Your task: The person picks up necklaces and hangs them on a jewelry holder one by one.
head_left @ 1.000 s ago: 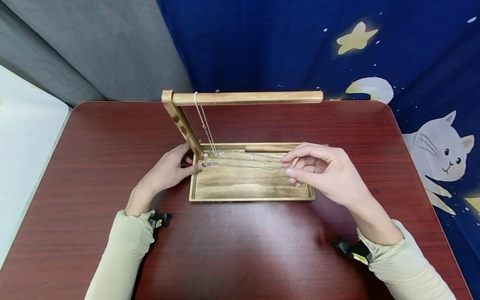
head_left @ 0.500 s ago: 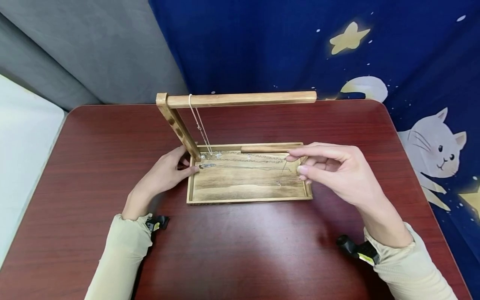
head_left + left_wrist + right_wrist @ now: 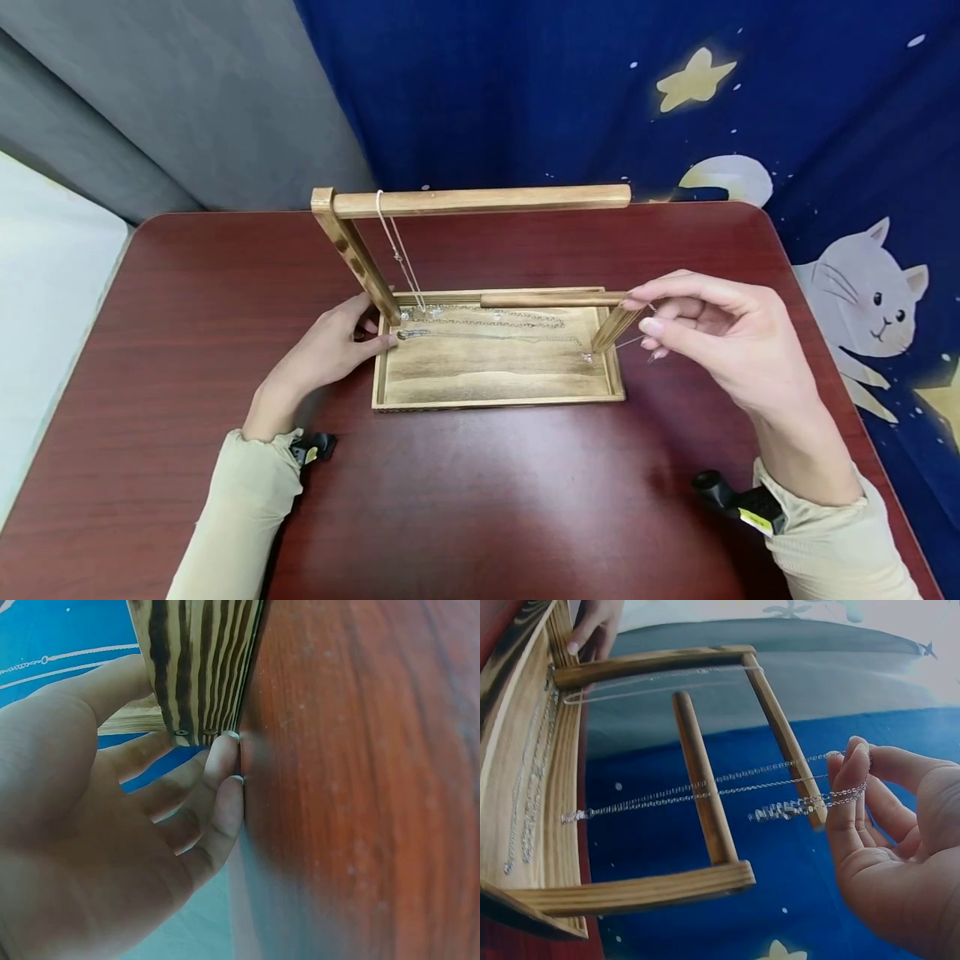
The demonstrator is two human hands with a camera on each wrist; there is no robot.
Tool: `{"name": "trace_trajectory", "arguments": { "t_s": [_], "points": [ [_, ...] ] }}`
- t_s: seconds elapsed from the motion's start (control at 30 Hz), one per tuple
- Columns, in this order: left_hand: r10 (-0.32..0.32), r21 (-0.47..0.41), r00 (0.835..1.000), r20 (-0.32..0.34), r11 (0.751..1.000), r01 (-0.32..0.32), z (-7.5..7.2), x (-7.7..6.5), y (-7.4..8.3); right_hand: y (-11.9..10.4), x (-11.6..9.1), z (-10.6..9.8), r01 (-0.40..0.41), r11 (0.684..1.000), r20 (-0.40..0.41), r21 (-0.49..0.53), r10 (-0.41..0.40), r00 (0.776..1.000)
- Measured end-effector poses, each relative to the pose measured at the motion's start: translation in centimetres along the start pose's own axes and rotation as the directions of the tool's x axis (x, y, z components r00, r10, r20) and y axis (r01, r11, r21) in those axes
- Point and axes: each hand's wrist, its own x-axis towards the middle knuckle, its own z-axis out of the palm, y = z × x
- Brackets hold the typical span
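A silver chain necklace (image 3: 776,811) is pinched between the thumb and fingers of my right hand (image 3: 720,333), just right of the wooden jewelry stand's short arm (image 3: 543,300). Its strands stretch toward the tray and end in a small pendant (image 3: 576,817); a bunched part hangs by the fingers. My left hand (image 3: 337,337) grips the left end of the stand's tray (image 3: 495,404), thumb at the corner and other fingers partly hidden behind. One light necklace (image 3: 408,258) hangs from the long upper bar (image 3: 480,200), near its left post. Several necklaces (image 3: 487,336) lie in the tray.
The stand sits on a reddish-brown table (image 3: 480,500). Both bars point toward each other's sides, the long one free at its right end, the short one free at its left. Behind hang a grey curtain (image 3: 187,100) and a blue curtain (image 3: 480,92) with printed figures.
My right hand has moved right with the necklace, from over the tray to outside its right end, uncovering the short post. The pendant has shifted right. The left hand keeps its grip.
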Motion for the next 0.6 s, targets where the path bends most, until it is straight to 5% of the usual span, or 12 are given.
{"name": "trace_trajectory", "arguments": {
  "t_s": [0.6],
  "points": [
    [-0.025,-0.028,1.0,0.007,0.999,0.025,0.1,0.1,-0.1,0.0,-0.2,-2.1,0.147,0.977,-0.14,0.153,-0.126,0.982]
  ]
}}
